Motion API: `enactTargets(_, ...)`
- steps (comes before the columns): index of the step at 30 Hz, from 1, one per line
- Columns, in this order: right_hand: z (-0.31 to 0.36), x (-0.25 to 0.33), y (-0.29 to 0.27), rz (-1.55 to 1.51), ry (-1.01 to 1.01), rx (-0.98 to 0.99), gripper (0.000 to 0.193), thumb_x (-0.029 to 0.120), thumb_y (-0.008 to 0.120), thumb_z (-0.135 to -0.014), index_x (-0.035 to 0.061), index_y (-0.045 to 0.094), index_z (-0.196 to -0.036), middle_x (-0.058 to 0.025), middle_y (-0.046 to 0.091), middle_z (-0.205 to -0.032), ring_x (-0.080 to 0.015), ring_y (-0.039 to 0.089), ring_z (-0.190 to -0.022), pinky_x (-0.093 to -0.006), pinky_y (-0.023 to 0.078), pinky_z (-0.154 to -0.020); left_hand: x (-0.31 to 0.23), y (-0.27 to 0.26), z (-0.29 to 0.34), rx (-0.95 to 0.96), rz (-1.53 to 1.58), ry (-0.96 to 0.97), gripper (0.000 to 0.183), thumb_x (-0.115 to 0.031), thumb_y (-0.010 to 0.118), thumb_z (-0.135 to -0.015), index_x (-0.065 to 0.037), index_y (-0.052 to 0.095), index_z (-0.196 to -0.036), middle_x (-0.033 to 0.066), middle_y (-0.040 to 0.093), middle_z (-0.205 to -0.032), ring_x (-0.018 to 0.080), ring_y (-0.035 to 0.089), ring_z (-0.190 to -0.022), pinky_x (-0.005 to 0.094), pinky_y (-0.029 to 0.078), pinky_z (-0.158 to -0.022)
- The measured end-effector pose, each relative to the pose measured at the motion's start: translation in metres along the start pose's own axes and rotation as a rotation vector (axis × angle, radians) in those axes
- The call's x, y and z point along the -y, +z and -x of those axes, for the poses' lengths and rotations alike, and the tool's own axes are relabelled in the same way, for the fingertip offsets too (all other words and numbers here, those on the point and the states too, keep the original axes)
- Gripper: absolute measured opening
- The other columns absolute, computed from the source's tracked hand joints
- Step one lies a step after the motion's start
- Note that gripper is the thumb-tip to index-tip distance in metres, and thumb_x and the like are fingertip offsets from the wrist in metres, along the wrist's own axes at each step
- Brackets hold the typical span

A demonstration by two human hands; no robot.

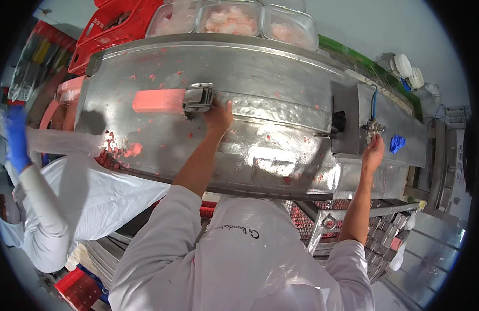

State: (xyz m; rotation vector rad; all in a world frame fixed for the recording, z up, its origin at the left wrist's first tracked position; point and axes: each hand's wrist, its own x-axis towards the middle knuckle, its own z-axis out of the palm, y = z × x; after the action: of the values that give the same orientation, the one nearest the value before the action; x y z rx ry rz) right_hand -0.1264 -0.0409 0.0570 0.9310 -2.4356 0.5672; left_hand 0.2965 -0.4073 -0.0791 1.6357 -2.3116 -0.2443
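Observation:
My left hand (219, 118) is bare and closed on the right end of a small metal mould (199, 98) lying on the steel table (281, 78). The thumb points up and the fingertips are partly hidden against the mould. A long, flat pink slab of what looks like meat (159, 101) stretches left from the mould over the table. My right hand (373, 154) reaches to the far right, its fingers closed on a small metal valve (373, 128) with a blue hose (374, 101), on top of a steel box (400, 119). Next to it lies a crumpled blue glove (397, 143).
Clear tubs (230, 20) of pale pink pieces and a red crate (112, 31) stand behind the table. Meat scraps (128, 150) lie at its left end, beside a translucent plastic bag (66, 141). A co-worker's blue-gloved hand (16, 137) is blurred there. A metal rack (322, 228) stands at the front right.

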Motion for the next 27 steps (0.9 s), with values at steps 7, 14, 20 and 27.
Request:
enactTargets(7, -0.001, -0.186, -0.043, 0.031, -0.306, 0.236, 0.027, 0.011, 0.057, -0.097, 0.0112, 0.065, -0.123, -0.0165, 0.066, -0.119, -0.0408, 0.064, -0.106, -0.0488, 0.053, -0.085, -0.128, -0.01, 0.067, -0.025, 0.229, 0.56, 0.071, -0.042, 0.06, -0.099, 0.002, 0.037, -0.15, 0.0331, 0.029, -0.157, 0.0499, 0.025, -0.148, 0.0614, 0.022, -0.119)
enactTargets(14, 0.044, -0.084, -0.054, -0.058, -0.055, -0.155, 0.026, 0.018, 0.071, -0.081, 0.0084, 0.069, -0.105, -0.0222, 0.057, -0.133, -0.0409, 0.055, -0.119, -0.0523, 0.045, -0.101, -0.417, -0.016, 0.123, 0.056, 0.559, 1.138, 0.048, -0.025, 0.059, -0.101, 0.003, 0.053, -0.139, 0.0303, 0.05, -0.144, 0.0454, 0.045, -0.137, 0.0541, 0.032, -0.115)
enactTargets(20, 0.312, -0.21, -0.116, -0.22, 0.762, -0.162, 0.025, 0.014, 0.073, -0.081, 0.0042, 0.068, -0.104, -0.0196, 0.059, -0.128, -0.0403, 0.059, -0.111, -0.0487, 0.049, -0.097, -0.603, -0.005, 0.179, -0.026, 0.324, 1.393, 0.049, -0.033, 0.058, -0.101, 0.005, 0.057, -0.13, 0.0249, 0.065, -0.12, 0.0416, 0.061, -0.111, 0.0494, 0.045, -0.097)
enactTargets(27, 0.78, -0.35, -0.097, -0.163, 2.043, 0.465, 0.042, 0.033, 0.066, -0.087, -0.0019, 0.071, -0.11, -0.0309, 0.069, -0.111, -0.0455, 0.067, -0.105, -0.0485, 0.054, -0.094, -0.629, 0.046, 0.174, -0.335, -0.034, 1.084, 0.069, -0.059, 0.056, -0.098, 0.007, 0.059, -0.121, 0.0273, 0.064, -0.112, 0.0435, 0.064, -0.102, 0.0494, 0.052, -0.087)
